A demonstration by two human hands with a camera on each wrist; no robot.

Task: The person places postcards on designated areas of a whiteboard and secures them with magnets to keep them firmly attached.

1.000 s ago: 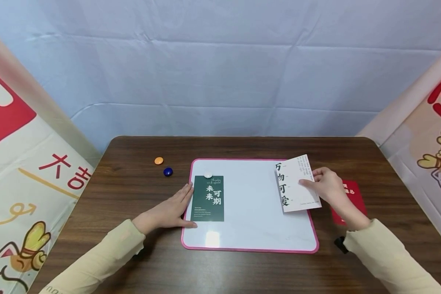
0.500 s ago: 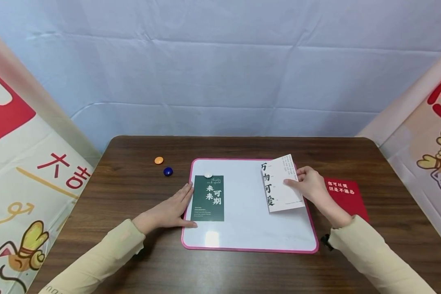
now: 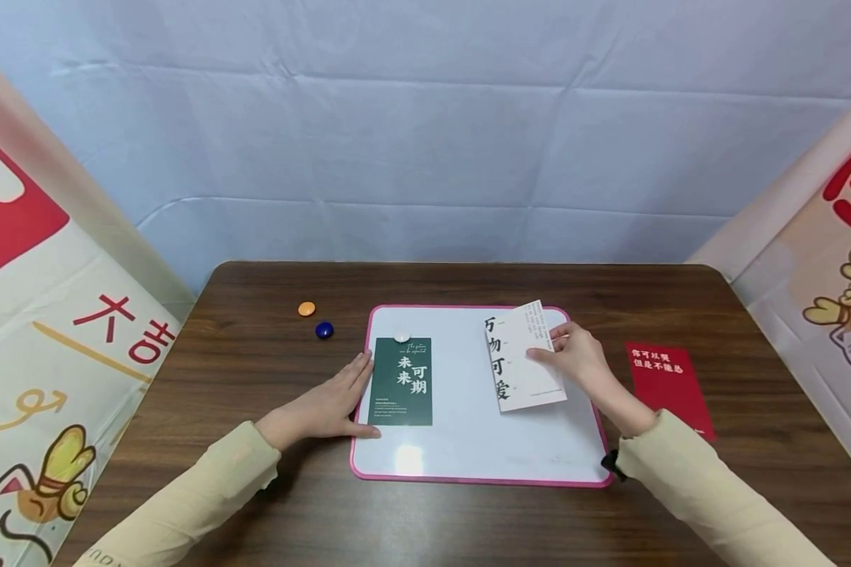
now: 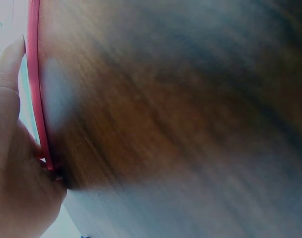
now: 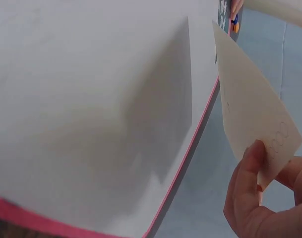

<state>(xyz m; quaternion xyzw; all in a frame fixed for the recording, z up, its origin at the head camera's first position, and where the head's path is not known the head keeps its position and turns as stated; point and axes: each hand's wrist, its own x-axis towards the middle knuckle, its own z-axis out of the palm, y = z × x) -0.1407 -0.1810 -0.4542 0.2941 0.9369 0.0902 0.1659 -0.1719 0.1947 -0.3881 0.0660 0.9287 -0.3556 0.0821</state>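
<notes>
A pink-framed whiteboard (image 3: 482, 449) lies on the brown table. A dark green card (image 3: 400, 382) rests on its left part, with a white round magnet (image 3: 401, 337) at the card's top edge. My left hand (image 3: 329, 405) lies flat at the board's left rim (image 4: 34, 99), fingers straight, thumb touching the frame. My right hand (image 3: 570, 358) pinches a white card with black characters (image 3: 521, 358) by its right edge and holds it tilted above the board's right half; the card (image 5: 250, 109) casts a shadow on the board (image 5: 91, 99).
An orange magnet (image 3: 306, 309) and a blue magnet (image 3: 324, 330) sit on the table left of the board. A red card (image 3: 667, 382) lies to the right of the board. Printed banners stand at both sides, a pale cloth behind.
My right hand has carried the white card leftward over the whiteboard, uncovering the red card. The left hand has stayed put.
</notes>
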